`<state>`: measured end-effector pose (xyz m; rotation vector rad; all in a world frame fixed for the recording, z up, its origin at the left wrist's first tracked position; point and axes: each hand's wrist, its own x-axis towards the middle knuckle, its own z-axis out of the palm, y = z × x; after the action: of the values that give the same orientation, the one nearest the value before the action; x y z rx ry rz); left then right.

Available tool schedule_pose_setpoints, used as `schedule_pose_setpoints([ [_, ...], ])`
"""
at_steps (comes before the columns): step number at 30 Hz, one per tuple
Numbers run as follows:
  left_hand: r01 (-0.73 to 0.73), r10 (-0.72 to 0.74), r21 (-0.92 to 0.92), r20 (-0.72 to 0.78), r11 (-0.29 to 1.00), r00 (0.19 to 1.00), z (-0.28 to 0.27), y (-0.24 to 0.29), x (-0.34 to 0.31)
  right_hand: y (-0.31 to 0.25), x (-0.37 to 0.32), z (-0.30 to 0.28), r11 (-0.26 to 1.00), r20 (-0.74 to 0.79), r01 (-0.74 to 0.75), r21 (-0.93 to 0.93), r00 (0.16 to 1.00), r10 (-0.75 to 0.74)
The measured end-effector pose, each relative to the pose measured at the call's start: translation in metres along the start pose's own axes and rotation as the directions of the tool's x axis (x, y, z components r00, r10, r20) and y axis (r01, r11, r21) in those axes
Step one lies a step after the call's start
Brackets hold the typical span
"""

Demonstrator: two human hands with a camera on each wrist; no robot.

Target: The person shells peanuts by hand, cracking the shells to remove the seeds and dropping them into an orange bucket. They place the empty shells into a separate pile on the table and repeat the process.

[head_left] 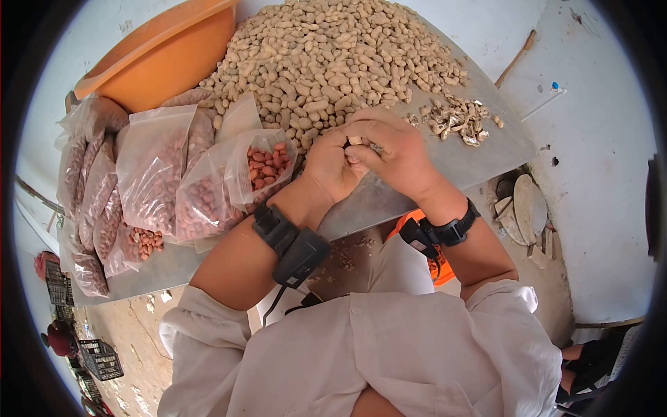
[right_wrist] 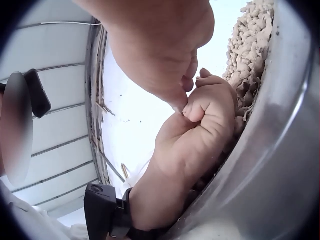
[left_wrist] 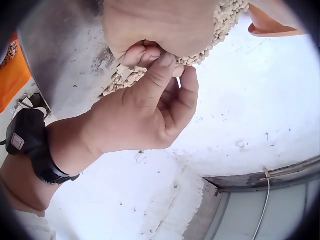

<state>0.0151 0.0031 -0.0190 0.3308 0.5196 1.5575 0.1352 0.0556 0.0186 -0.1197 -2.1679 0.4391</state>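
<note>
Over the table's near side, my left hand (head_left: 330,167) and right hand (head_left: 399,149) meet at the fingertips, at the edge of a heap of unshelled peanuts (head_left: 313,62). A small tan peanut (head_left: 355,140) shows between them. In the left wrist view, my right hand (left_wrist: 140,110) pinches that peanut (left_wrist: 178,71) between thumb and finger, with my left hand (left_wrist: 160,25) right above. The right wrist view has my left hand (right_wrist: 195,130) with fingers curled inward; whether they hold anything is hidden. My right thumb touches it there.
Clear bags of red kernels (head_left: 156,167) line the table's left side, one open bag (head_left: 240,174) near my left wrist. An orange basin (head_left: 167,59) stands behind them. Empty shells (head_left: 455,118) lie right of the heap on the metal table (head_left: 511,135). Boards (head_left: 528,208) lean below.
</note>
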Motion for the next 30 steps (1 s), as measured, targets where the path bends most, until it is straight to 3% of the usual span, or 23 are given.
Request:
schedule_pose_setpoints([
  [5,-0.014,0.014,0.022,0.020,1.000,1.000,0.005,0.002,-0.004,-0.004,0.001,-0.003,0.999,0.068,-0.027,0.025,0.997,0.025],
  [11,-0.006,0.006,-0.001,-0.039,1.000,0.999,0.002,0.002,-0.002,-0.002,-0.002,0.002,1.000,0.014,-0.014,-0.016,1.000,0.014],
  [17,0.021,-0.021,-0.001,0.019,1.000,1.000,0.000,0.004,-0.002,-0.002,-0.002,-0.001,0.999,0.000,0.020,-0.037,1.000,-0.020],
  [20,0.006,-0.003,-0.056,0.052,0.998,0.999,0.005,0.004,-0.005,-0.011,0.000,-0.004,0.997,-0.121,-0.021,-0.073,0.993,0.012],
  [23,0.029,-0.030,0.039,0.024,0.999,0.999,0.010,0.007,-0.007,-0.003,-0.009,0.002,0.955,-0.010,-0.273,0.119,0.961,0.276],
  [24,0.018,-0.019,0.034,0.029,0.999,0.999,0.010,0.007,-0.006,-0.003,-0.008,0.002,0.872,0.022,-0.369,0.321,0.923,0.383],
  [26,0.002,-0.002,0.016,0.028,1.000,1.000,0.007,0.003,-0.005,-0.008,-0.011,0.002,0.554,0.163,-0.511,0.657,0.814,0.558],
  [30,-0.007,0.007,0.019,-0.005,1.000,1.000,0.005,0.003,-0.006,-0.003,-0.014,-0.001,0.573,0.113,-0.461,0.677,0.835,0.538],
])
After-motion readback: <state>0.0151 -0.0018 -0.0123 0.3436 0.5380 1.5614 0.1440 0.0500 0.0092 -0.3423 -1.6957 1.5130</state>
